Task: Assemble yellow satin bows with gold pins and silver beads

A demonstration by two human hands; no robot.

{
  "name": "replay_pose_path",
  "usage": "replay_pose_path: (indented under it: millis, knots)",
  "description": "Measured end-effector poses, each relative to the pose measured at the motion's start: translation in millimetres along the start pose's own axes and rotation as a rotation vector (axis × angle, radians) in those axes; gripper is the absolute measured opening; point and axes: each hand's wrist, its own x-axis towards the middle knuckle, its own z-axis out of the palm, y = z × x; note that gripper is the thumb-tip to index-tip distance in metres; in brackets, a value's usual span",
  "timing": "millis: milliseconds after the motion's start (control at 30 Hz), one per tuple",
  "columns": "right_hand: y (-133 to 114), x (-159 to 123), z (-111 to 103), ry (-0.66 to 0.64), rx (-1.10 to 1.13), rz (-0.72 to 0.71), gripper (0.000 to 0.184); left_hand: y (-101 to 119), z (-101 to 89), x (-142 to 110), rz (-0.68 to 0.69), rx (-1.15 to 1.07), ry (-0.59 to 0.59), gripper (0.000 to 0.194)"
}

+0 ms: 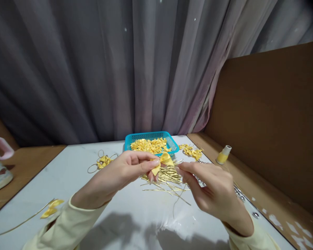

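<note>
Between the thumb and fingers of my left hand [131, 170] is a yellow ribbon bow [166, 159], its loops spread to the right. My right hand [207, 185] is closed in a pinch just right of the bow, with a small gap between fingertips and ribbon. Whatever those fingertips hold is too small to make out. Below and behind both hands lies a loose pile of gold twist ties [170, 175], partly covered by the fingers. Farther back, a blue plastic basket [174, 147] holds many small yellow bows.
Finished-looking yellow bows with gold loops [104, 161] lie left, and another bow on a long tie [52, 207] sits nearer. More yellow pieces [191, 151] and silver rings [255, 215] are at right. A yellow thread spool [223, 155] stands by a brown board; a pink-handled cup [0, 177] is far left.
</note>
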Motion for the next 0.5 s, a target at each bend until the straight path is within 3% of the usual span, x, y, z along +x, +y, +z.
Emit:
replay_pose_path:
  millis: [267,500]
  knots:
    - [0.7,-1.2,1.0,0.001,-0.004,-0.014,0.019,2.5,0.7,1.1,-0.002,-0.028,-0.015,0.027]
    - [-0.9,-2.0,1.8,0.011,-0.015,-0.014,0.020,-1.8,-1.2,2.9,-0.025,-0.322,-0.094,0.024]
